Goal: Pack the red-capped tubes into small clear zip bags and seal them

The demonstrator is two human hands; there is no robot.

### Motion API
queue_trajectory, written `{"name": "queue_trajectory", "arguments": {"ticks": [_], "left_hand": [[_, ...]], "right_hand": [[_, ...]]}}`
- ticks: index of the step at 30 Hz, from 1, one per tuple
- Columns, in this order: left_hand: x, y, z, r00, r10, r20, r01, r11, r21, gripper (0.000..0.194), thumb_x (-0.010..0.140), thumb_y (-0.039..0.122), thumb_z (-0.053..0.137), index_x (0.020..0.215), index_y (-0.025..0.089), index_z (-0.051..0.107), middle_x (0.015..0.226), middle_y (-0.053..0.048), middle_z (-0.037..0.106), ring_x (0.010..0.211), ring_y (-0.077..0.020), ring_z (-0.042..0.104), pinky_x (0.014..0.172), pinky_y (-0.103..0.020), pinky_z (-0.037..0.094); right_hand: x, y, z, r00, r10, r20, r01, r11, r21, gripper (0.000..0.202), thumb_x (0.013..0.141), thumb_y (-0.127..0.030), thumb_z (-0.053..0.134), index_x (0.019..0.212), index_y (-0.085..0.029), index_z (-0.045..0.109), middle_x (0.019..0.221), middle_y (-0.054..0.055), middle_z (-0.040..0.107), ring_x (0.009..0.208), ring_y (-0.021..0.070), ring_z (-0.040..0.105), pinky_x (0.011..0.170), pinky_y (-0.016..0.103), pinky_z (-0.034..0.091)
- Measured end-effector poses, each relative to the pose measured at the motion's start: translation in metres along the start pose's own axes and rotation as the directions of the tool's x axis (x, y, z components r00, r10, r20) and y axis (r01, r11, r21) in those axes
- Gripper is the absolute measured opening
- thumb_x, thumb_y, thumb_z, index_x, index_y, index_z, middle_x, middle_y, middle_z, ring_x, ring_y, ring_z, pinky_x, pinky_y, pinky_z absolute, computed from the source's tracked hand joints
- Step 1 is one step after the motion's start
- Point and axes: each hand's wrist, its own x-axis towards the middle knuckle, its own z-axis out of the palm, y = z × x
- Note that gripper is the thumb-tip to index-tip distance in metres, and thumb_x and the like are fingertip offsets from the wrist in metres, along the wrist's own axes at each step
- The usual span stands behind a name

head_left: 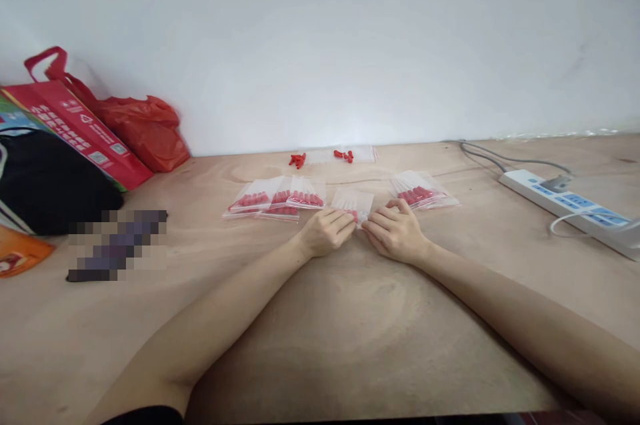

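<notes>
Between my two hands lies a small clear zip bag (354, 200) with thin white sticks and red pieces at its near end. My left hand (326, 233) is closed on the bag's near left edge, its fingers curled over the red ends. Opposite it, my right hand (395, 230) pinches the near right corner of the same bag. Filled zip bags with red-ended white sticks (274, 198) overlap to the left of my hands. More such filled bags (419, 190) lie just beyond my right hand. My fingertips partly hide the bag's opening.
Loose red pieces (297, 161) and a clear bag (363, 155) lie near the wall. At right is a white power strip (570, 208) with cables. On the left are a red shopping bag (85, 125), red plastic bag (145, 131), black bag (55, 178) and a blurred dark object (117, 246).
</notes>
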Motion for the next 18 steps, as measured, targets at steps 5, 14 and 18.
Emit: {"name": "queue_trajectory", "arguments": {"ticks": [5,14,18], "left_hand": [[-0.003,-0.006,-0.002,1.000,-0.006,-0.021,0.008,0.998,0.068,0.015,0.084,0.017,0.042,0.078,0.014,0.056,0.076,-0.004,0.063,0.068,-0.0125,0.058,0.063,-0.026,0.048],[-0.010,-0.017,-0.003,1.000,0.002,-0.013,0.000,0.992,0.123,0.012,0.082,0.014,0.044,0.081,0.011,0.055,0.077,-0.007,0.062,0.067,-0.0144,0.058,0.060,-0.027,0.048],[-0.012,-0.018,-0.003,1.000,-0.022,0.021,0.019,0.994,0.111,0.014,0.084,0.013,0.041,0.084,0.010,0.054,0.078,-0.008,0.062,0.070,-0.0153,0.059,0.062,-0.028,0.049]], "right_hand": [[-0.003,0.005,-0.002,0.999,0.032,-0.006,-0.032,0.999,-0.005,0.025,0.084,-0.017,0.040,0.068,-0.019,0.058,0.062,0.001,0.057,0.065,0.0128,0.046,0.071,0.033,0.026],[-0.011,0.016,-0.006,0.998,0.059,-0.006,-0.060,0.998,-0.017,0.021,0.083,-0.017,0.042,0.070,-0.019,0.058,0.061,-0.001,0.058,0.066,0.0127,0.048,0.073,0.033,0.026],[-0.016,0.023,-0.008,0.996,0.085,0.000,-0.085,0.996,0.024,0.017,0.082,-0.017,0.044,0.074,-0.020,0.059,0.067,-0.001,0.061,0.069,0.0129,0.050,0.075,0.034,0.025]]}}
